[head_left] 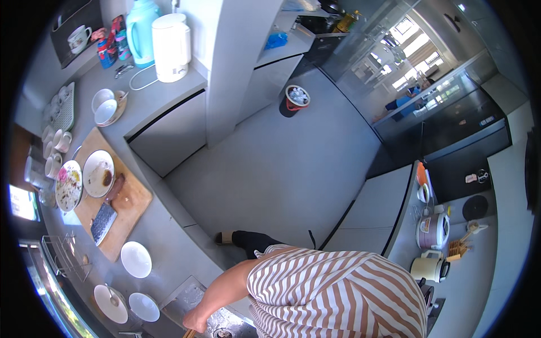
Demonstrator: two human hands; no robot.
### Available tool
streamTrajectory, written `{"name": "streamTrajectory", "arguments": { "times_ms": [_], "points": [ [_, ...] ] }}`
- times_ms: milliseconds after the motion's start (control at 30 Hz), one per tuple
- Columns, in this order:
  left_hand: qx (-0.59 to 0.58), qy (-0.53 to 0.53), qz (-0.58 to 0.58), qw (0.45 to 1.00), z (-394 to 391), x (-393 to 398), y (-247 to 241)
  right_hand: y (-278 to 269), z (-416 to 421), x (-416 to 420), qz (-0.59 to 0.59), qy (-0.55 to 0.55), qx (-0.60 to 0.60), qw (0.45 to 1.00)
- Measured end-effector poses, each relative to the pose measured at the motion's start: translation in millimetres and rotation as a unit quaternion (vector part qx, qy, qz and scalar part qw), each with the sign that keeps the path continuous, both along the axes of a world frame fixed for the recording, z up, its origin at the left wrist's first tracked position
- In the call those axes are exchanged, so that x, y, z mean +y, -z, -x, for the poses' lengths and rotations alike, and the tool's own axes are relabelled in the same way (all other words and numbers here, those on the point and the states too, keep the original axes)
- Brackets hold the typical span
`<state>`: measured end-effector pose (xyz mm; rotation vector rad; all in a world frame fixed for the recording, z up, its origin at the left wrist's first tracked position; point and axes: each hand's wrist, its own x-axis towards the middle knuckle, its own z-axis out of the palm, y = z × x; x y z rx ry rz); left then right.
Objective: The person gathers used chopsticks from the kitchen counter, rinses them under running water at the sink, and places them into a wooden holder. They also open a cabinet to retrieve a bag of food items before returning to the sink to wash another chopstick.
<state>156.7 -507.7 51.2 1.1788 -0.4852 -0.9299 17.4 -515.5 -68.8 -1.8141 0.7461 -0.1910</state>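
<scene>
My right hand (195,320) is at the bottom of the view, over the metal sink (230,319). It is closed around thin wooden sticks (189,333), apparently chopsticks, which the lower picture edge cuts off. My left hand is out of view. Beside the sink stand a white bowl (144,307) and another bowl (107,310) with a spoon (114,301) in it. A third white bowl (136,259) sits nearer the wooden cutting board (137,198). On that board lie a cleaver (103,223), a piece of dark meat (115,190) and a soiled bowl (96,173).
A plate with food scraps (69,186) overlaps the board's edge. Farther along are cups (62,141), stacked bowls (105,112) and a white kettle (171,48). A waste bin (291,105) stands on the floor. A rice cooker (432,231) occupies the opposite counter. Another person (401,103) appears beyond the glass.
</scene>
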Motion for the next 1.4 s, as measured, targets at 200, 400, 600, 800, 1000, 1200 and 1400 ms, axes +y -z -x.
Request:
{"name": "streamTrajectory", "arguments": {
  "times_ms": [200, 400, 600, 800, 1000, 1200, 1400],
  "points": [
    [0.037, -0.019, -0.028, 0.999, 3, 0, 19, 18, 18, 0, 0.086, 0.134, 0.017, 0.987],
    [0.013, 0.027, 0.006, 1.0, -13, 14, 47, 17, 33, -9, 0.092, 0.123, 0.002, 0.988],
    [0.156, 0.095, 0.092, 0.979, -29, 5, 66, 13, 34, -17, 0.06, 0.096, 0.034, 0.993],
    [-0.087, 0.093, 0.075, 0.989, -71, 8, 85, 5, 42, -5, 0.014, 0.103, 0.035, 0.994],
    [-0.192, 0.0, 0.126, 0.973, -36, 56, 47, -21, 40, 39, 0.025, 0.067, 0.02, 0.997],
    [-0.08, -0.134, -0.049, 0.987, -78, -11, 74, -2, 21, -4, -0.03, 0.09, -0.064, 0.993],
    [0.136, -0.054, 0.03, 0.989, -55, 35, 16, -42, -19, 29, -0.154, 0.04, -0.062, 0.985]
  ]
}}
